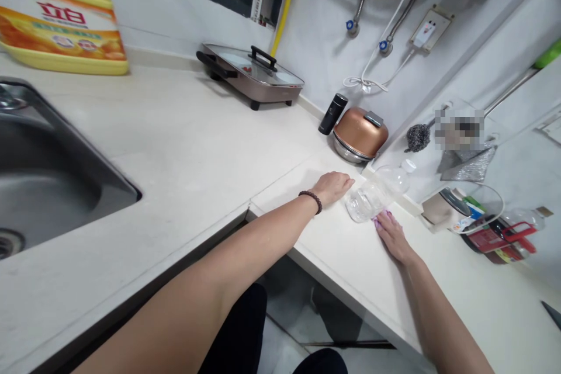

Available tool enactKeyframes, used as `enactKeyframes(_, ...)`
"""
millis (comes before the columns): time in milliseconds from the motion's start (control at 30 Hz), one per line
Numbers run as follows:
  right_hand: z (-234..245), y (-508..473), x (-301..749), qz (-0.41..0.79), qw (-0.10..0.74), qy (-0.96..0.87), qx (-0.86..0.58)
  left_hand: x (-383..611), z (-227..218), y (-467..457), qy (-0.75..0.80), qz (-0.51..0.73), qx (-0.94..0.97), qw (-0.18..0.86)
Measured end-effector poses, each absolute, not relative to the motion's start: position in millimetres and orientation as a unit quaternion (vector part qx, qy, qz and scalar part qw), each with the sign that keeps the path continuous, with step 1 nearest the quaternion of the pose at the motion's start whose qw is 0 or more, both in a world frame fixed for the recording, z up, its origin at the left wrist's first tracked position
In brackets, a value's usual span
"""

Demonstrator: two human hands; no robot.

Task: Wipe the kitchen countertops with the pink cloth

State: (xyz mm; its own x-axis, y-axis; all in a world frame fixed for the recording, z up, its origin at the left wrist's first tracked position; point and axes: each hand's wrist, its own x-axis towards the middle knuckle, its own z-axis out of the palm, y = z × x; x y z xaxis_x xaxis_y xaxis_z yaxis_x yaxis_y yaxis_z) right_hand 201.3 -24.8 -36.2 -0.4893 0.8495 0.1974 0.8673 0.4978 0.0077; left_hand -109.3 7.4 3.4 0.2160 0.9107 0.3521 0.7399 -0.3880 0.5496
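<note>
A clear plastic bottle (377, 191) with a white cap stands on the pale countertop (210, 152) near the corner. My left hand (335, 186) rests flat on the counter just left of the bottle's base, fingers stretched toward it, a bead bracelet on the wrist. On the bottle's right, my right hand (391, 235) lies on the counter with its fingertips touching the bottle's base. Neither hand wraps the bottle.
A steel sink (48, 181) lies at the left, a yellow detergent jug (59, 14) behind it. An electric grill pan (252, 75), a black flask (333, 114) and a copper-lidded pot (360, 135) line the wall. Oil bottles (499, 234) stand at the right.
</note>
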Motion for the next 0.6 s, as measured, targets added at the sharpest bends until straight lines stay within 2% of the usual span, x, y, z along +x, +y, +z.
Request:
enactKeyframes(167, -35, -119, 193, 0.088, 0.062, -0.856, -0.505, -110, 3, 10, 0.539, 0.330, 0.763, 0.137)
enactKeyframes(300, -29, -182, 203, 0.153, 0.016, -0.865, -0.478, -111, 2, 10, 0.539, 0.335, 0.759, 0.146)
enactKeyframes(433, -44, -197, 252, 0.132, 0.018, -0.856, -0.500, -110, 2, 7, 0.531, 0.344, 0.759, 0.152)
enactKeyframes(600, -72, -150, 338, 0.035, 0.110, -0.796, -0.594, -107, 3, 3, 0.520, 0.346, 0.767, 0.149)
